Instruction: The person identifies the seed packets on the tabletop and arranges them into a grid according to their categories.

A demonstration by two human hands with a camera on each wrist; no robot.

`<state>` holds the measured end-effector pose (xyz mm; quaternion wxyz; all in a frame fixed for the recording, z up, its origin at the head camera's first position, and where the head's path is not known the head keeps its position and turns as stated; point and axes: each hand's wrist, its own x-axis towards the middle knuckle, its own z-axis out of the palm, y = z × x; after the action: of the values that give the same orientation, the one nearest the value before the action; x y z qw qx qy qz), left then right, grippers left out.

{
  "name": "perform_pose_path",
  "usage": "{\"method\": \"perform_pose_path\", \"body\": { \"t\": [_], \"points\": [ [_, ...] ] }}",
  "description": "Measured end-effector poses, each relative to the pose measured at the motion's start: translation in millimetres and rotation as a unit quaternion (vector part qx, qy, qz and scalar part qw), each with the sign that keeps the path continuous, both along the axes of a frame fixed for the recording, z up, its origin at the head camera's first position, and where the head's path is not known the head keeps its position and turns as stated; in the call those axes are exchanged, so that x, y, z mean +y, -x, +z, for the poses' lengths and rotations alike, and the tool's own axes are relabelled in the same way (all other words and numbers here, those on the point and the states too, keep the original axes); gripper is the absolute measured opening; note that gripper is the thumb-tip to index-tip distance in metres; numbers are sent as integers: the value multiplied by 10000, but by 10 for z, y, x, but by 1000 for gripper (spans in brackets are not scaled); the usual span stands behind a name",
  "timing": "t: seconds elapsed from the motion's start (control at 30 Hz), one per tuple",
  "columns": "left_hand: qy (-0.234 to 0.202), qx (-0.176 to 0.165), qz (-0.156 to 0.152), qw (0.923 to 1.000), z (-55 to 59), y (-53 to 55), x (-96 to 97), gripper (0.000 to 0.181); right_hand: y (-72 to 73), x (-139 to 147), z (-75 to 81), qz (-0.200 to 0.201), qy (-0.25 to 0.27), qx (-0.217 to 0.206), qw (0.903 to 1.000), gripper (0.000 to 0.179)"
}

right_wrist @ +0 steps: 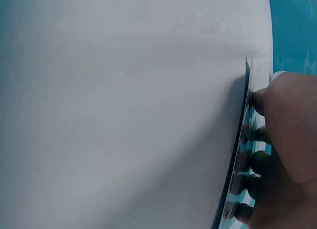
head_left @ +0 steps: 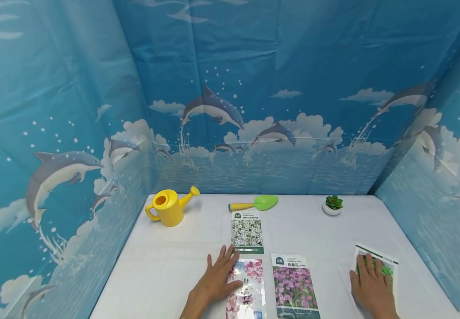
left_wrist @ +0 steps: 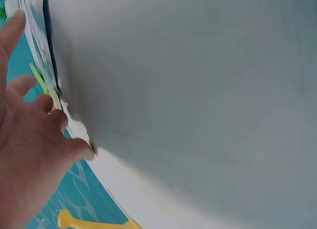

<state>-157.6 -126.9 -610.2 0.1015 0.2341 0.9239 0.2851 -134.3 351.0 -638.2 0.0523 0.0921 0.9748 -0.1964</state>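
Note:
My left hand (head_left: 215,279) lies with fingers spread at the left edge of a pink-blossom seed packet (head_left: 255,290), its thumb over the packet. Its fingertips reach the bottom edge of a white-flower seed packet (head_left: 246,232). Just to the right lies a seed packet with magenta flowers (head_left: 295,285). Far over on the right, my right hand (head_left: 371,285) rests palm down on a packet with a green-leaf picture (head_left: 389,264), covering much of it. In the right wrist view the fingertips touch the face of that packet (right_wrist: 237,177).
A yellow watering can (head_left: 170,212) stands at the back left of the white-covered table (head_left: 142,270). A green trowel (head_left: 265,202) with a yellow handle lies behind the packets. At the back right sits a small potted succulent (head_left: 332,204). Dolphin-printed curtains (head_left: 273,168) enclose the table.

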Motion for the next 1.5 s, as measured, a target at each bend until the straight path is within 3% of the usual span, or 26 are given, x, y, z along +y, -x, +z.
{"method": "perform_pose_path", "body": {
  "t": [0.2, 0.43, 0.63, 1.0, 1.33, 1.5],
  "points": [
    [62, -17, 263, 9996, 35, 0, -78, 88, 54, 36, 32, 178, -319, -30, 9993, 73],
    [-277, -202, 285, 9990, -7, 23, -135, 86, 103, 7, 52, 355, -159, -66, 9992, 68],
    [-227, -325, 336, 9986, 18, 28, -160, 84, 144, -43, 84, 545, -521, 49, 9971, 61],
    [-158, -276, 342, 9989, 21, 26, -181, 79, 292, -87, 60, 613, -586, 125, 9963, 61],
    [-369, -207, 330, 9986, -32, 37, -184, 77, 425, -220, 43, 629, -505, 433, 9958, 61],
    [-349, -231, 341, 9985, -30, 39, -181, 77, 472, -279, 64, 668, -456, 367, 9960, 61]
  ]
}}
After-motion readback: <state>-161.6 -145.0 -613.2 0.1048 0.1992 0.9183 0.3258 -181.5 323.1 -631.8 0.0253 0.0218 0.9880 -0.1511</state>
